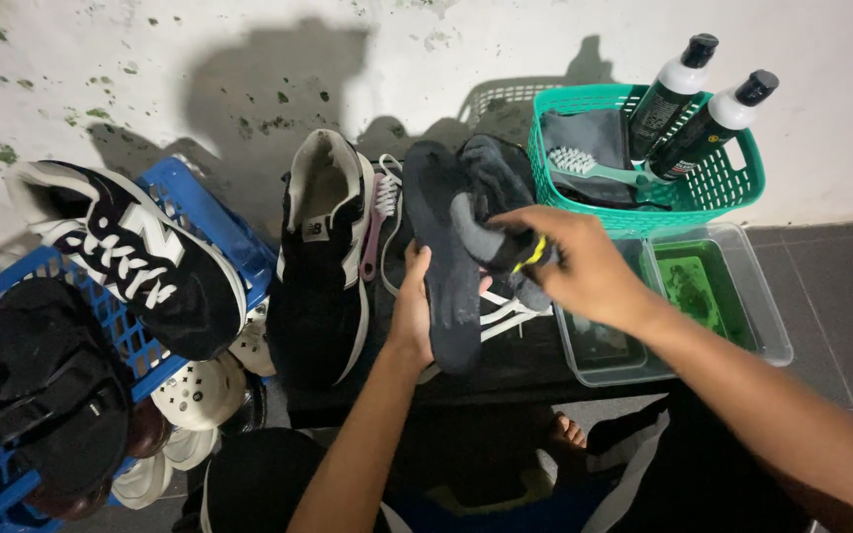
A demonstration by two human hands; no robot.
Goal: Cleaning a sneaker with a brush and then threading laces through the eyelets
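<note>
My left hand (411, 314) grips a dark shoe insole (438, 237) from behind, holding it upright in the middle of the view. My right hand (573, 265) presses a dark grey cloth (491, 242) with a yellow edge against the insole's face. A black sneaker with white trim (323, 262) stands just left of the insole, with a pink brush (379, 222) leaning beside it. White laces (505, 314) lie under my hands.
A blue crate (2, 306) at left holds a black sneaker (130, 259), black sandals and white clogs. A green basket (718, 183) at back right holds two bottles (688, 99), a brush and cloths. A clear tub (733, 296) with green liquid sits below it.
</note>
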